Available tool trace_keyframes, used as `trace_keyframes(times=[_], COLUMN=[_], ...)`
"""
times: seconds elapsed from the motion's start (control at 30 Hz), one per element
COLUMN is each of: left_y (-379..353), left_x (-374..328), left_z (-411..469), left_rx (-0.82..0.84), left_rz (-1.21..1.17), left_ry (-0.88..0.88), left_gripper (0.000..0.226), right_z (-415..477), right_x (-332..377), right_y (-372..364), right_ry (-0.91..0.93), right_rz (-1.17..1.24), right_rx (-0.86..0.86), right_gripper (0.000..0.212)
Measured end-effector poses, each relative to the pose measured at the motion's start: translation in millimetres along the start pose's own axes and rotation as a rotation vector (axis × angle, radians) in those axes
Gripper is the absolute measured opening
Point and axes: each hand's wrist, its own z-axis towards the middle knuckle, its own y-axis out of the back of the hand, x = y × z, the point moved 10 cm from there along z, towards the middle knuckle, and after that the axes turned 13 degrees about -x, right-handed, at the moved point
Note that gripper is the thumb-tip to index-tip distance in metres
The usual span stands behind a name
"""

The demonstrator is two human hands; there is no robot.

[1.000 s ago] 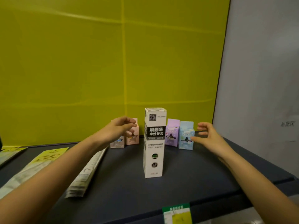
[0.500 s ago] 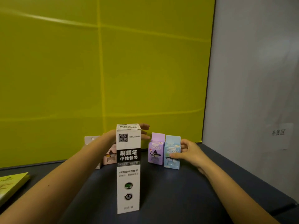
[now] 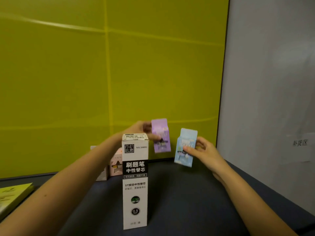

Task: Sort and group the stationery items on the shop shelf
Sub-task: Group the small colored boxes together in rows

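Up front, the tall white refill box (image 3: 135, 181) stands upright on the dark shelf (image 3: 187, 201). Just past it, the right hand (image 3: 204, 152) has thumb and fingers clamped on a tilted blue box (image 3: 185, 147). Further back, the left hand (image 3: 138, 129) pinches a purple box (image 3: 161, 135), lifted clear of the shelf. A pink box (image 3: 115, 163) sits by the yellow wall (image 3: 153, 74).

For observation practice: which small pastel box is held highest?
The purple box, in the left hand; the blue box in the right hand is lower; the pink box stands on the shelf.
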Motion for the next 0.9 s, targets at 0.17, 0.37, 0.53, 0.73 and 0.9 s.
trace_keyframes(times=[0.17,0.37,0.53,0.73,0.9], left_y=[95.7,181.1,226.8,284.3,341.7], left_x=[-49.9,-81.7,-82.2,-83.4,-74.9], left_z=[-23.4,-101.5,-193.4,-314.3,-421.6], left_rx=[-0.340,-0.611,-0.698,-0.793,-0.893], left_rz=[-0.085,-0.114,-0.045,0.066,0.197], left_ry=[-0.128,-0.197,-0.152,-0.067,0.037], left_gripper=[0.025,0.018,0.018,0.025,0.018], right_z=[4.6,-0.3,-30.9,-90.5,-160.6], right_x=[85.4,164.8,210.3,228.3,228.9], right_y=[-16.3,-45.4,-100.0,-193.3,-289.0], right_ry=[0.223,0.360,0.397,0.372,0.304], right_rz=[0.127,0.218,0.244,0.248,0.256], right_rx=[0.015,0.054,0.170,0.290,0.386], right_gripper=[0.017,0.012,0.010,0.007,0.019])
